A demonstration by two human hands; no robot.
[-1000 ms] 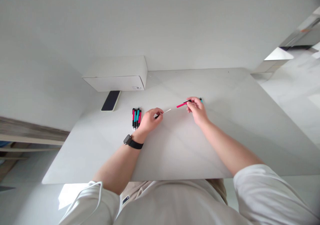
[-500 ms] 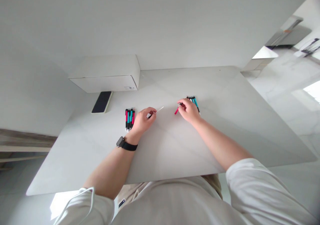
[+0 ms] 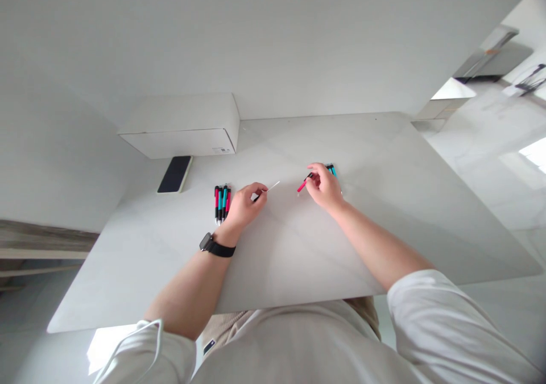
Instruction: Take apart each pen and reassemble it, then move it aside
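My left hand (image 3: 246, 203) is closed on the black lower part of a pen, and a thin white refill (image 3: 273, 186) sticks out of it toward the right. In my right hand (image 3: 327, 192) is a red pen barrel (image 3: 302, 186) with a black top end, pinched at a slant between thumb and fingers. The refill tip and the barrel are apart. Beside my left hand lies a row of red and teal pens (image 3: 220, 202) with black grips. Behind my right hand more pens (image 3: 333, 171) show, teal ones among them, partly hidden by the hand.
A white box (image 3: 179, 144) stands against the wall at the back left of the white table (image 3: 281, 259). In front of it lies a dark-screened phone (image 3: 174, 174). The table's rounded front edge runs close to my body.
My right fingers have shifted on the red barrel, with the index finger lifting, and more of its black end shows. The left hand and the refill have stayed in place.
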